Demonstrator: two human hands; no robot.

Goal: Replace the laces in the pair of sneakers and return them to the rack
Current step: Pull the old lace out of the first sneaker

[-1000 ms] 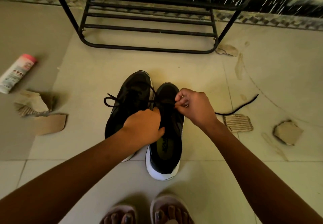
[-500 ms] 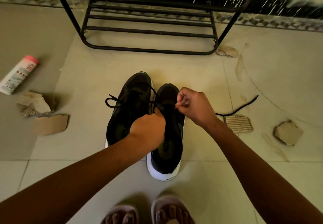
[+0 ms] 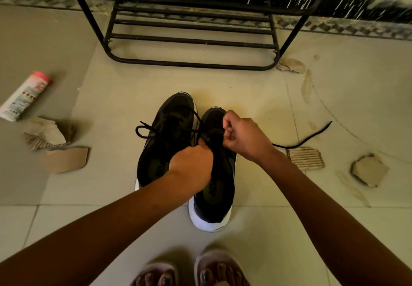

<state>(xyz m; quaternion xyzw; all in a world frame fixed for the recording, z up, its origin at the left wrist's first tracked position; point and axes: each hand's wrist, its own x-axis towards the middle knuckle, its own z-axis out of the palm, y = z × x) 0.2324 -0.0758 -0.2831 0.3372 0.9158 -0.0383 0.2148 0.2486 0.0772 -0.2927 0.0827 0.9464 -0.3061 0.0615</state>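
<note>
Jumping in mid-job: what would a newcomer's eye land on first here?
At centre, the left hand and the right hand meet over a pair of black sneakers on the floor tiles, each pinching the lace of the right-side sneaker. Beyond them stands the black rack. To the right, a loose lace lies by a cardboard scrap.

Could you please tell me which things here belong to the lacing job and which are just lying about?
Job: left sneaker, right sneaker, black lace, left hand, right hand, shoe rack.
Lying about: pink-capped tube, cardboard scraps.
</note>
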